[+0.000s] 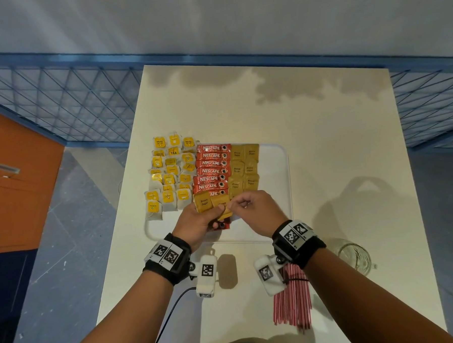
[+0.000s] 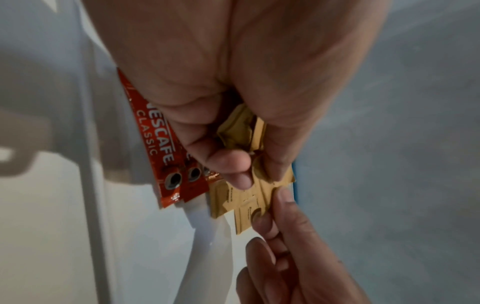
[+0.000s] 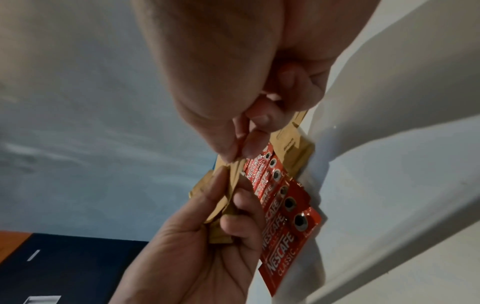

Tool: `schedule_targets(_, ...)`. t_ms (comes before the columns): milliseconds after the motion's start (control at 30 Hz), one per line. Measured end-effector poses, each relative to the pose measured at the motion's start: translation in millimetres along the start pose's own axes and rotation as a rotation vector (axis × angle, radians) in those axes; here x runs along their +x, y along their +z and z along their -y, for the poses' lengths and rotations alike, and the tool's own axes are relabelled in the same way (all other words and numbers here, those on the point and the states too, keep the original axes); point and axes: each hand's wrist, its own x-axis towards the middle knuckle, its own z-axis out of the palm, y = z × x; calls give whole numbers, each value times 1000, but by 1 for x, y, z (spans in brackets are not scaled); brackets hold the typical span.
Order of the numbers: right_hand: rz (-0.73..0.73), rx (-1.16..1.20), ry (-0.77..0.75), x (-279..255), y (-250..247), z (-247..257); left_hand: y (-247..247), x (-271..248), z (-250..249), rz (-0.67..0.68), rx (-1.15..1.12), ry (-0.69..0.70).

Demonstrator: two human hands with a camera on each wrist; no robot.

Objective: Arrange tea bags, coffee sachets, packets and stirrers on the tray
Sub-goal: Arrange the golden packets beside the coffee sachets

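Note:
A white tray (image 1: pixel 277 168) holds rows of yellow-tagged tea bags (image 1: pixel 170 174), a column of red Nescafe sachets (image 1: pixel 212 169) and brown sugar packets (image 1: pixel 243 167). Over the tray's near edge my left hand (image 1: pixel 218 215) grips a fanned bunch of brown sugar packets (image 1: pixel 208 202). My right hand (image 1: pixel 232 205) pinches one packet (image 2: pixel 249 216) of that bunch between thumb and forefinger (image 3: pixel 239 152). Under the hands, red sachets (image 2: pixel 155 148) lie on the tray. A bundle of red stirrers (image 1: pixel 292 299) lies on the table near me, partly hidden by my right wrist.
A glass jar (image 1: pixel 355 256) stands at the table's near right. The cream table (image 1: pixel 323 140) ends close on both sides. A blue mesh fence (image 1: pixel 72 100) runs behind, an orange cabinet (image 1: pixel 10 182) stands left, and a black cable (image 1: pixel 172 313) hangs below my left wrist.

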Motion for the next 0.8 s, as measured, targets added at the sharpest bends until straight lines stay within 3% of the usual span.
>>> schedule_targets(400, -211, -168, 63, 3, -32, -6, 10, -6, -7, 51, -159, -71)
schedule_targets(800, -232, -257, 219, 9, -29, -31, 11, -5, -8, 72, -159, -103)
